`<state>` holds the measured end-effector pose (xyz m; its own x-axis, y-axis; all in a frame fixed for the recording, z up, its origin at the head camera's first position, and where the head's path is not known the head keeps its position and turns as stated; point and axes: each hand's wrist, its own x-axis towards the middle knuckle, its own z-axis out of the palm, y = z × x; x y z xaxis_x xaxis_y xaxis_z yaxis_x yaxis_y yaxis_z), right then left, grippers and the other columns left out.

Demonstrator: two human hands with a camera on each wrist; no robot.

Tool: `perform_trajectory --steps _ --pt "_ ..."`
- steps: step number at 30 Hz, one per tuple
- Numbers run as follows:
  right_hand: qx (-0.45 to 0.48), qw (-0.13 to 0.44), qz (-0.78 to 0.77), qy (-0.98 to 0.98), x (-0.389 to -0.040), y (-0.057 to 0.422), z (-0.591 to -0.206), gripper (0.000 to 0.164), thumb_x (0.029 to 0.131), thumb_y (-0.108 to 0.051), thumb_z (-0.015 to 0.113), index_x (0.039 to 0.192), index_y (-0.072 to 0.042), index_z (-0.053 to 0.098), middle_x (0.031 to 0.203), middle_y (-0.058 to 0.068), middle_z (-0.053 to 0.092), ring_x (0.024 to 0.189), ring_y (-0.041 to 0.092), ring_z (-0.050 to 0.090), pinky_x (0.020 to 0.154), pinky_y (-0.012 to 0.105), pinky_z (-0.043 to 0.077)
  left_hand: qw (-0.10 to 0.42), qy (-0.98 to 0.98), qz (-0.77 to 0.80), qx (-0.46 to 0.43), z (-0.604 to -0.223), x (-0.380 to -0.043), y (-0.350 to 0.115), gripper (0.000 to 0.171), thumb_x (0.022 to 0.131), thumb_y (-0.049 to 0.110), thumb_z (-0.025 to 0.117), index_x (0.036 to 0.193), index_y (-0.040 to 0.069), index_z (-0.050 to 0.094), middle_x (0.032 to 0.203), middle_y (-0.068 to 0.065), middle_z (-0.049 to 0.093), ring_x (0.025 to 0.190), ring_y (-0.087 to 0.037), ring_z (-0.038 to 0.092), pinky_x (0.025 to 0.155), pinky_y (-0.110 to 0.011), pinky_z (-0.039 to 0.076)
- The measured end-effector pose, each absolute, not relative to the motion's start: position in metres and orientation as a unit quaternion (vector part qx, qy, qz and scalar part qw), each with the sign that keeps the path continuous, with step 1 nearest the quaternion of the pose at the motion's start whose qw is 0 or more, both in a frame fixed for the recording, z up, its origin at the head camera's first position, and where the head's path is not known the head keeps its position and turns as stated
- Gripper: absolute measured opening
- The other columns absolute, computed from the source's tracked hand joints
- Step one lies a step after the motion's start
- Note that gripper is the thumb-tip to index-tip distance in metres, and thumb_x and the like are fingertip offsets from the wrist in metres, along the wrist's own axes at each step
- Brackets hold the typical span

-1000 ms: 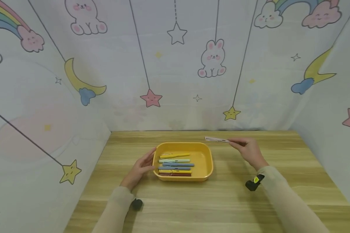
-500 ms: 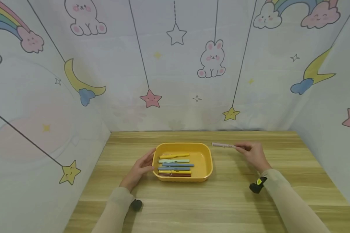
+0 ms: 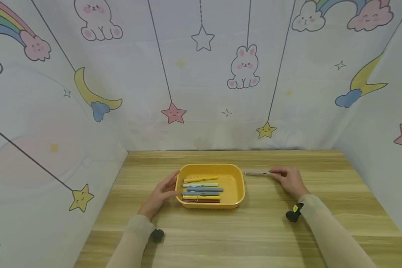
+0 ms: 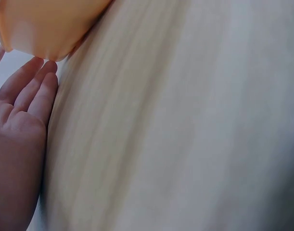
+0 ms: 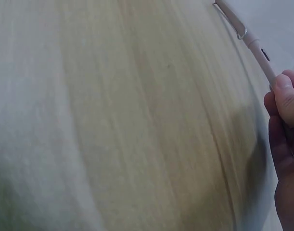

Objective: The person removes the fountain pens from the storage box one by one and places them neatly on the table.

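Observation:
A pale pinkish pen (image 3: 256, 173) with a metal clip points left from my right hand (image 3: 289, 181), just right of the yellow tray (image 3: 236, 203). Thumb and fingers pinch it near one end; in the right wrist view the clip of the pen (image 5: 255, 45) faces away from the hand. My left hand (image 3: 159, 193) rests against the tray's left end. In the left wrist view, the nearly straight fingers (image 4: 41, 96) touch the tray's outer wall (image 4: 45, 33). Inside the tray lie several pens, including a yellow pen (image 3: 201, 179), a pale green pen (image 3: 206, 185) and a blue pen (image 3: 206, 190).
The wood-grain table (image 3: 221, 238) extends around the tray. White cloth walls (image 3: 217, 134) with printed stars, moons and rabbits enclose its back and sides. Dark devices sit at the left wrist (image 3: 158, 235) and right wrist (image 3: 294, 213).
My right hand has moved slightly right and nearer to me, lowering the pen from behind the tray's level to beside its right end. The left hand, tray and pens inside keep their places.

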<state>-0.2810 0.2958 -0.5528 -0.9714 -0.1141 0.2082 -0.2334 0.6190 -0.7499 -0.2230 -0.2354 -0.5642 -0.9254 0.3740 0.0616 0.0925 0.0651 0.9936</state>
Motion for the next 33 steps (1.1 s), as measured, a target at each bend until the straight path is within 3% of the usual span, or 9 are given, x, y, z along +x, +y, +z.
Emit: perform_trajectory --steps 4,9,12,19,33 --pt "0.104 0.075 0.414 -0.901 -0.283 0.297 -0.556 0.017 0.097 -0.009 0.076 0.112 -0.007 0.083 0.112 0.014 0.079 0.107 0.033 0.073 0.081 0.020 0.056 0.104 0.724 0.663 0.160 -0.565 -0.224 -0.235 0.075 0.102 0.007 0.065 0.167 0.023 0.031 0.169 -0.012 0.034 0.156 -0.034 0.032 0.114 -0.018 0.038" --pt "0.122 0.095 0.396 -0.905 -0.285 0.297 -0.562 0.016 0.096 -0.005 0.076 0.110 -0.005 0.082 0.111 0.017 0.079 0.106 0.038 0.074 0.089 0.047 0.061 0.105 0.723 0.664 0.162 -0.564 -0.223 -0.235 0.075 0.102 0.007 0.065 0.167 0.021 0.030 0.170 -0.012 0.033 0.156 -0.035 0.032 0.114 -0.018 0.037" --pt "0.134 0.115 0.383 -0.907 -0.286 0.297 -0.566 0.014 0.094 -0.002 0.076 0.107 -0.003 0.082 0.109 0.018 0.079 0.104 0.040 0.074 0.089 0.056 0.059 0.109 0.720 0.666 0.159 -0.563 -0.224 -0.234 0.075 0.102 0.005 0.064 0.167 0.023 0.031 0.170 -0.010 0.034 0.156 -0.033 0.032 0.114 -0.017 0.037" --pt "0.137 0.134 0.368 -0.910 -0.288 0.293 -0.569 0.015 0.094 0.000 0.076 0.107 -0.001 0.082 0.106 0.021 0.079 0.102 0.043 0.074 0.089 0.059 0.058 0.110 0.717 0.671 0.157 -0.561 -0.222 -0.233 0.075 0.102 0.005 0.064 0.167 0.024 0.032 0.170 -0.010 0.033 0.156 -0.033 0.032 0.113 -0.016 0.038" --pt "0.127 0.119 0.361 -0.916 -0.294 0.291 -0.568 0.015 0.096 -0.001 0.074 0.109 -0.001 0.081 0.110 0.022 0.078 0.107 0.045 0.071 0.094 0.061 0.056 0.112 0.715 0.673 0.155 -0.561 -0.223 -0.234 0.075 0.102 0.005 0.065 0.167 0.023 0.032 0.170 -0.010 0.034 0.155 -0.033 0.033 0.113 -0.017 0.039"
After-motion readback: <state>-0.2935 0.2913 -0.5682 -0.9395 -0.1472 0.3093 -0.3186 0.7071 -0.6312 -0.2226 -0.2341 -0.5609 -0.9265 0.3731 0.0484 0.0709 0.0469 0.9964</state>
